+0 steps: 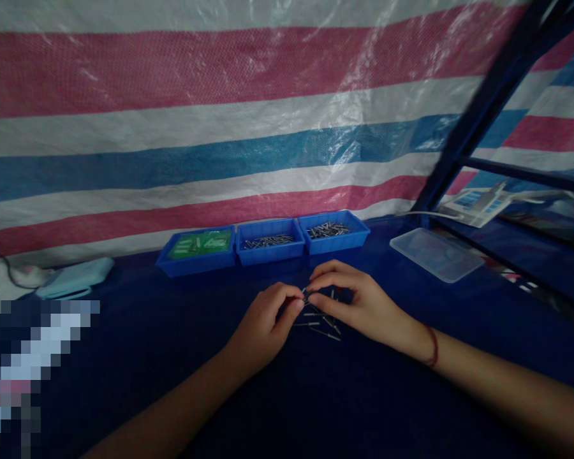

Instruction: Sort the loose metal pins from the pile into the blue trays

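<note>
My left hand is closed in a pinch at the middle of the table. A thin silvery piece shows at its fingertips, seemingly a blind rivet. Close against it, my right hand curves its thumb and forefinger together; what lies between them is too small to make out. Beneath and beside the right hand, several loose blind rivets lie scattered on the dark blue tabletop, partly hidden by the fingers.
Behind my hands stand a blue bin with green-and-white contents, a middle blue bin and a right blue bin, the latter two holding metal pieces. A clear plastic lid lies right, near a dark metal frame. A light-blue packet lies left.
</note>
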Demonstrator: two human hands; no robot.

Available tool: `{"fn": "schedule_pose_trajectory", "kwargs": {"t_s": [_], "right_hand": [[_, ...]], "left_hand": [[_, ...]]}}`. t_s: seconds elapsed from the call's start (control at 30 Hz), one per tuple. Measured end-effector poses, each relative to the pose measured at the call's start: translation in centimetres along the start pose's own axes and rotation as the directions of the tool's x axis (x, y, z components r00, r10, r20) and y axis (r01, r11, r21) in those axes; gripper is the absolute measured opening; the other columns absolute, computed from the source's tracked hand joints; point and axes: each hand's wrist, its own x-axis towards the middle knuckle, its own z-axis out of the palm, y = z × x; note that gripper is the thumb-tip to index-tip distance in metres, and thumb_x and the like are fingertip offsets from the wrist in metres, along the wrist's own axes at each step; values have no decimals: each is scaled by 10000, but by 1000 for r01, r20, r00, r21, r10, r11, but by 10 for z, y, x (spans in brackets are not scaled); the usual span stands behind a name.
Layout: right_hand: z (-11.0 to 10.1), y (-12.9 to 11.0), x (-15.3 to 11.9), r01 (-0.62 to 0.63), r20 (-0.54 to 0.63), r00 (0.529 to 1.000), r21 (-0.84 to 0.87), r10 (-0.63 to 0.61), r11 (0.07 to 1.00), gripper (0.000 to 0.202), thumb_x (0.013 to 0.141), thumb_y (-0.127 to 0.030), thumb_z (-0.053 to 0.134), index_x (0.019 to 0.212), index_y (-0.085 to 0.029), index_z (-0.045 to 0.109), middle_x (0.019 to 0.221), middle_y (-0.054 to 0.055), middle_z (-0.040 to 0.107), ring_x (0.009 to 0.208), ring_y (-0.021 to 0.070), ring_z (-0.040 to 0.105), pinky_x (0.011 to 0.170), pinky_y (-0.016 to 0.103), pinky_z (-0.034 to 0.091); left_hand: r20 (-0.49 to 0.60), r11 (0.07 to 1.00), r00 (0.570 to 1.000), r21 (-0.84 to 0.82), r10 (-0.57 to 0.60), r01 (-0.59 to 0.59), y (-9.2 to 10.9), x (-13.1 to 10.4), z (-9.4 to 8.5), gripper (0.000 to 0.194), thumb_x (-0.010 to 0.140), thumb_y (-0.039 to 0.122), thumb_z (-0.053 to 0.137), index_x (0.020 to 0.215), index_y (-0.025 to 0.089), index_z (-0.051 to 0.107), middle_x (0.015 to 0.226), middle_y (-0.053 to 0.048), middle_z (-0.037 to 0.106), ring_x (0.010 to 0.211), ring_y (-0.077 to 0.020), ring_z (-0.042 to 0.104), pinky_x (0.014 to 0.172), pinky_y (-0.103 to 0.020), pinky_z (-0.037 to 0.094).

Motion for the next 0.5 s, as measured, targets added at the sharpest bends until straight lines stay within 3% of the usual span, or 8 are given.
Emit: {"fn": "schedule_pose_trajectory", "kwargs": {"t_s": [0.33, 0.5], "right_hand": [[3, -3, -2, 2, -5, 1000, 36, -2, 999, 79, 777, -168, 632, 828, -205, 678, 907, 32, 603, 824, 128, 601, 739, 285, 492], [3, -1, -3, 12, -8, 1000, 24, -12, 1000, 80, 774, -166, 629, 825, -211, 671, 912, 29, 607, 830, 131, 597, 738, 292, 490]], "left_hand": [[62, 999, 997, 5, 40, -40, 1, 0, 2, 85, 898, 237, 462, 903, 184, 528, 847, -21, 550, 806, -159, 545, 750, -321, 410], [38, 999, 998, 1, 45, -46, 1, 1, 2, 69, 893, 230, 469, 880, 190, 524, 847, -17, 539, 790, -153, 536, 744, -314, 419]]}}
